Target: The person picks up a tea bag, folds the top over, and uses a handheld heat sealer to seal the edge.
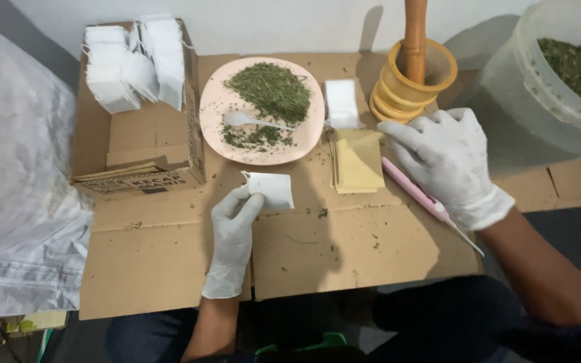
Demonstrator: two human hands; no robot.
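The gloved left hand [231,232] pinches a small white sachet [270,189] below the pink plate [213,111]. The right hand [448,161] rests spread beside the yellow paper stack [358,161], gripping nothing.

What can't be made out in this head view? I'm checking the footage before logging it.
- Pink tool: its upper end is hidden under the right hand.
- Tub of dried herb: cut off by the right edge.
- Wooden pestle: its top is cut off by the upper edge.
- White sachet: the left hand covers its corner; contents unseen.
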